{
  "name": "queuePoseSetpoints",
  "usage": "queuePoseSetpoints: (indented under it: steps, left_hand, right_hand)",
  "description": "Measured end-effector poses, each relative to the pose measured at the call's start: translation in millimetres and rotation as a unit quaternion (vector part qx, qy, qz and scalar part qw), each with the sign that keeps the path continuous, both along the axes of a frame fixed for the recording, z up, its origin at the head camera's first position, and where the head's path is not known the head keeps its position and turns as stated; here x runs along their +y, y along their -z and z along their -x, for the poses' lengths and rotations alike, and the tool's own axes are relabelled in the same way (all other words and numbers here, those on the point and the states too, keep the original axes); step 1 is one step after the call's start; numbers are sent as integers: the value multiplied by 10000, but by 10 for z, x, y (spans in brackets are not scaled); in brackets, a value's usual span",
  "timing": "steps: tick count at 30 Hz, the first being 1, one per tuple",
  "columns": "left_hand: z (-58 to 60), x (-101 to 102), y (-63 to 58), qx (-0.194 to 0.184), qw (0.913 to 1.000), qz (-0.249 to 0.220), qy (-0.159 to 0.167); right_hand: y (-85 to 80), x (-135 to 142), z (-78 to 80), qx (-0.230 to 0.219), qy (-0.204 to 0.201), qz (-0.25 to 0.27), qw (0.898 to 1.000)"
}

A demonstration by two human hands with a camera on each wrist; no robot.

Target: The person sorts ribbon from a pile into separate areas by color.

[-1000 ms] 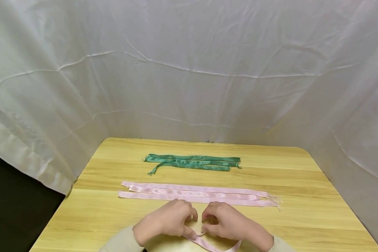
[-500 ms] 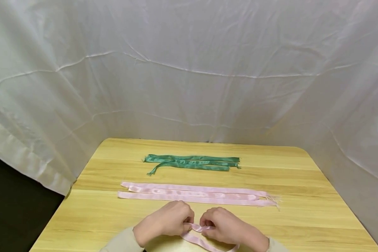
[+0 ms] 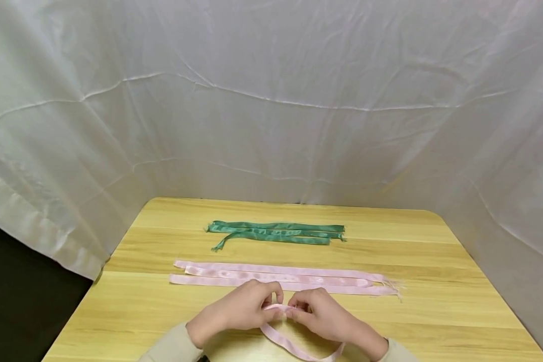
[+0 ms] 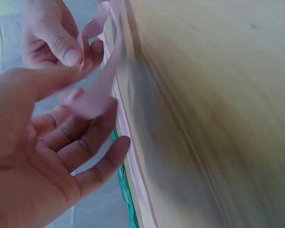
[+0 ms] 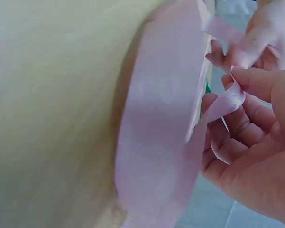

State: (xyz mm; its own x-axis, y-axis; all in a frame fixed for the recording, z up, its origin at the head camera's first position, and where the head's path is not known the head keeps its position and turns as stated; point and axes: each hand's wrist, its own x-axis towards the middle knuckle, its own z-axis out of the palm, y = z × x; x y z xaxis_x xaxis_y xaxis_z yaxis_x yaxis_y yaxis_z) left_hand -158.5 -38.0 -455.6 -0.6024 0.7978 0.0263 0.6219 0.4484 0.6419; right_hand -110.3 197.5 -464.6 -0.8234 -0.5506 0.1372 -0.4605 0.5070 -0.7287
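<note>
A pink satin ribbon [image 3: 294,348] hangs in a loop between both hands near the table's front edge. My left hand [image 3: 246,305] pinches it between thumb and fingers; in the left wrist view the ribbon [image 4: 97,92] drapes over the curled fingers. My right hand [image 3: 321,311] pinches the ribbon close by, its thumb and index finger on the narrow, twisted part in the right wrist view. The fingertips of both hands nearly meet. Below them the loop sags toward the wooden table [image 3: 434,311].
Just beyond the hands lie several pink ribbons [image 3: 271,277], side by side with frayed right ends. Farther back rest several green ribbons [image 3: 276,233], one with a bent left end. White cloth [image 3: 271,125] hangs around the table's back and sides.
Both hands have raised the pinched part of the ribbon away from the front edge. The ribbon's loop has opened wider below them. The ribbons on the table have not moved.
</note>
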Motion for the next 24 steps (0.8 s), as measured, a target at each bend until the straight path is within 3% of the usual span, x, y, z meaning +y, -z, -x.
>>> queuePoseSetpoints:
  steps: [6,12,20,24]
  left_hand:
    - [59,-24,-17,-706,9950,-698,-83]
    - [142,-158,-98,-912,9903,-1034,-184]
    - [206,-394,-231,-1055,9895,-898,-413]
    - [227,-517,-292,-1004,9916,-763,-293]
  right_hand:
    - [-86,17,27,-21,141,46,9999]
    - [-198,95,33,-48,424,13,9991]
    - [-312,242,53,-138,854,-43,9962]
    - [-360,326,73,-262,1039,-82,9942]
